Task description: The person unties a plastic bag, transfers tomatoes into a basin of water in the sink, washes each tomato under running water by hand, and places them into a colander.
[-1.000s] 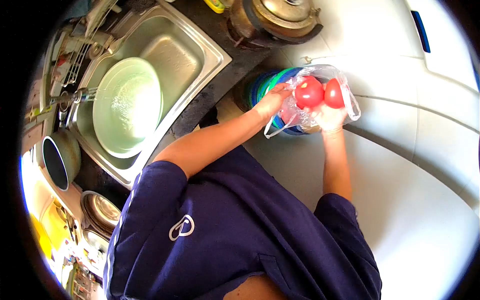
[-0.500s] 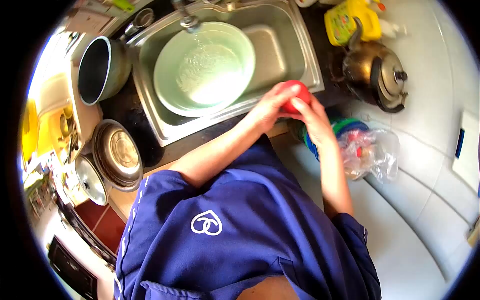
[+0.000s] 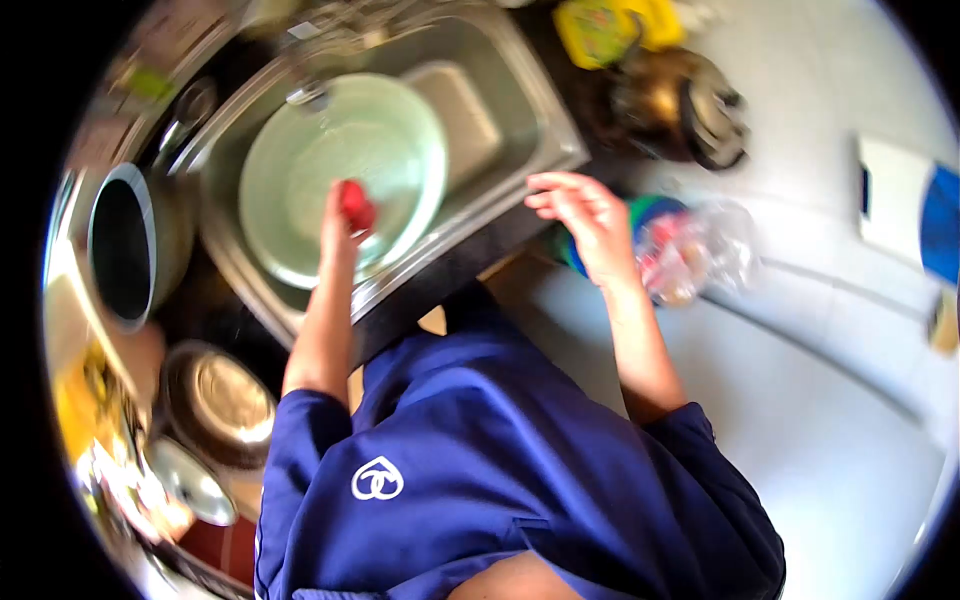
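My left hand [image 3: 340, 222] is over the near part of a pale green basin [image 3: 262, 170], its fingers round a red tomato [image 3: 357, 206]. The basin stands in the steel sink [image 3: 555, 125] under the faucet [image 3: 308, 92]. Just past the sink's right corner, my right hand [image 3: 585, 218] is in the air with nothing in it, fingers apart and partly curled. Close to its right, a clear plastic bag [image 3: 728, 245] with red things inside lies on a blue and green round object [image 3: 650, 210].
A kettle [image 3: 660, 105] and a yellow container [image 3: 600, 30] stand right of the sink. At the left are a deep pot [image 3: 125, 250], a metal pan [image 3: 230, 400] and a lid [image 3: 190, 482]. A white surface [image 3: 800, 430] lies at the lower right.
Both hands were first at the bag, then together on a tomato near the sink's edge. My left hand has since carried the tomato left over the basin; my right hand has let go and moved apart.
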Demonstrator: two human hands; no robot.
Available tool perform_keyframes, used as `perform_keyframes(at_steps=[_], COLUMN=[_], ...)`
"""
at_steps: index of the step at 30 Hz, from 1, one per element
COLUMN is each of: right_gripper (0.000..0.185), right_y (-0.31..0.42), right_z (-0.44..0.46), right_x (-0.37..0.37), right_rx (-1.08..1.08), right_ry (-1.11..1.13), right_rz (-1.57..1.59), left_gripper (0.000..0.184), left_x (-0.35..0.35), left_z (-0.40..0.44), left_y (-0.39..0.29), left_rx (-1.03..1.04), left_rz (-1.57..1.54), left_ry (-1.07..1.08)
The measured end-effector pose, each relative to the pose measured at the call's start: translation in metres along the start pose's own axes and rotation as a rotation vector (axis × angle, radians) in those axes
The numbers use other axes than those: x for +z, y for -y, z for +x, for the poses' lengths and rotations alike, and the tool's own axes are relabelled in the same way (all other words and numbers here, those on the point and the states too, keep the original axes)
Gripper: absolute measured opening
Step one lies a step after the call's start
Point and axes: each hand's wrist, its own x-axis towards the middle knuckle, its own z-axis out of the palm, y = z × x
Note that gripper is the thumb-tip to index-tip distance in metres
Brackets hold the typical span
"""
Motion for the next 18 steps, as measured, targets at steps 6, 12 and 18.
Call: perform_keyframes(at_steps=[6,12,18], right_gripper=[0.019,0.021,0.039], right_y=[-0.015,-0.104,-0.189], right_z=[-0.069,-0.073,-0.035], right_x=[-0.180,-0.291,-0.348], right_rx=[-0.009,0.394,0.534], right_ry=[-1.011,-1.008,-0.730], right_rz=[0.018,0.008,-0.986], left_gripper=[0.058,0.034,0.025], left_x=[-0.008,-0.041,0.066], left_z=[0.020,0.075,-0.071], left_y=[0.010,0.028,-0.012], left_rx=[0.187,0.357,0.524], left_rz=[0.610,0.759,0.640], left_ry=[-0.219,0.036,-0.064])
